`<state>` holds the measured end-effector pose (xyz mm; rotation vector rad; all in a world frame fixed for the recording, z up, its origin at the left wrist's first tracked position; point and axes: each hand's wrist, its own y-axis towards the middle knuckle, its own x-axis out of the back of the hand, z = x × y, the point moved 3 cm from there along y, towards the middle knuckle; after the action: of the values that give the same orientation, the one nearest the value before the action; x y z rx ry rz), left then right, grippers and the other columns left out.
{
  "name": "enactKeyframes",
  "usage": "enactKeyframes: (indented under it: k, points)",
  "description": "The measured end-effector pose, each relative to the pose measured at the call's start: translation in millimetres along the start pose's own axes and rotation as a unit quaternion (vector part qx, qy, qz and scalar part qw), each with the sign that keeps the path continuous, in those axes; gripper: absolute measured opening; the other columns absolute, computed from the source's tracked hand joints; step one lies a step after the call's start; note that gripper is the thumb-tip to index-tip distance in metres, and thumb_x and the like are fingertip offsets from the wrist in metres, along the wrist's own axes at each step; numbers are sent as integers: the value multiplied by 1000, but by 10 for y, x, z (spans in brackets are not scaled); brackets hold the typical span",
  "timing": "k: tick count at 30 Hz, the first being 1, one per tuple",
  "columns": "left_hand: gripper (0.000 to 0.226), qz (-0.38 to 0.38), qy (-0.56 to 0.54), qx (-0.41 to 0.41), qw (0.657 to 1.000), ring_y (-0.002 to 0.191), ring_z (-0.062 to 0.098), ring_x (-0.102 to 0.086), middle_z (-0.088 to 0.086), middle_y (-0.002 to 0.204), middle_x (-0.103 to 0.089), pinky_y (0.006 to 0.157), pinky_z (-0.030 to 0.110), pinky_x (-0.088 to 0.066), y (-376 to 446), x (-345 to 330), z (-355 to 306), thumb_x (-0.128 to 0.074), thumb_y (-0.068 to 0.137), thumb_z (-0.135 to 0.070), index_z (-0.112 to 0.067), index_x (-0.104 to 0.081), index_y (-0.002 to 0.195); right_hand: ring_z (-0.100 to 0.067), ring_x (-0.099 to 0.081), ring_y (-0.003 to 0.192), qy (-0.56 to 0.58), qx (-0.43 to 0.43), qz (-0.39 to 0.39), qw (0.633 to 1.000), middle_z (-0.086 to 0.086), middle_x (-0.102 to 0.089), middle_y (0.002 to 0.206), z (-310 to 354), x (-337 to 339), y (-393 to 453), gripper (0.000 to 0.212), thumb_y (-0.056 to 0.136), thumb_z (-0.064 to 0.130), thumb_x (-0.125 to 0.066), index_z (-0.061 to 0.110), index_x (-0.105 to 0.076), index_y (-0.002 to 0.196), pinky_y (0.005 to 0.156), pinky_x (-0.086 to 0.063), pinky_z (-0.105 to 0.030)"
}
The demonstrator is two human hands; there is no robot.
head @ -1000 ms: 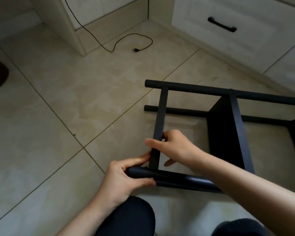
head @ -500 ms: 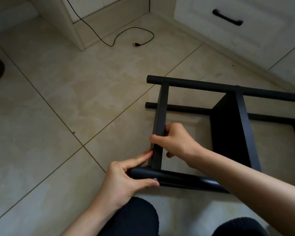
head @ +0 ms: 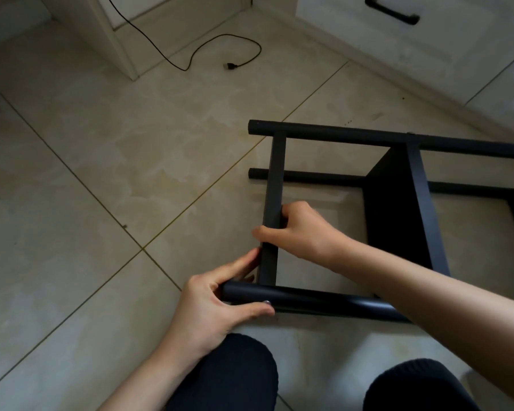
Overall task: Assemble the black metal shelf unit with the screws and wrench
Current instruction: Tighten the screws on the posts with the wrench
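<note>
Left hand (head: 217, 307) is gripped round near tube (head: 309, 301); right hand (head: 297, 229), at 1 o'clock, pinches crossbar (head: 272, 188). Joint should be squared before a screw (head: 266, 302) is tightened.

Seen from a head-worn camera, a person's left hand (head: 211, 310) and right hand (head: 301, 232) are both bare, with no gloves, rings or watch visible, and both forearms are uncovered up to the frame's edge, with no sleeve in sight. Nails are short and unpainted where they show, as on the left thumb. At the bottom of the frame, two knees (head: 235, 372) are covered in dark, almost black fabric of a soft, matte look, without visible seams, prints or markings
</note>
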<state>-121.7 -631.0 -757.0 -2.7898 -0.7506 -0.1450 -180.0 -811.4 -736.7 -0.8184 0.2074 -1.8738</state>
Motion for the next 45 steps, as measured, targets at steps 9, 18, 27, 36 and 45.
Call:
enactKeyframes:
  k: [9,18,27,36,45]
  points:
    - [81,41,45,-31,998,134,4,-51,-25,141,-55,107,12,-38,8,31,28,-90,61,-27,-53,-57,131,-13,-30,57,348,-180,173,904,-1,-33,67,-335,124,-188,41,98,16,-35,-10,-61,116,53,-29,-25]
    - [78,110,201,-122,966,132,-6,-48,-26,155,-36,106,7,-33,188,127,-231,-86,64,-41,-28,-59,136,-9,-41,55,488,-172,237,822,-7,-52,73,-445,97,-382,34,93,-8,-35,-13,-59,117,47,-33,-19]
    - [72,84,241,-139,957,84,11,-58,-12,112,-52,81,12,-44,186,135,-237,-82,65,-49,-30,-62,132,-13,-61,62,520,-143,194,820,-20,-72,94,-567,115,-380,26,86,13,-58,-3,-66,103,53,-49,-18]
    - [76,94,245,-119,958,83,10,-64,-15,87,-56,80,10,-44,172,175,-174,-80,67,-58,-41,-58,137,-9,-56,62,465,-124,175,859,-4,-63,74,-589,106,-299,17,83,26,-69,10,-71,87,53,-41,-19]
    - [81,125,372,-205,897,90,8,-50,-13,97,-55,78,27,-47,280,170,-287,-68,77,-66,-29,-48,145,-7,-64,69,287,-28,49,956,-1,-71,81,-276,456,-5,6,85,19,-73,15,-73,89,62,-53,-17]
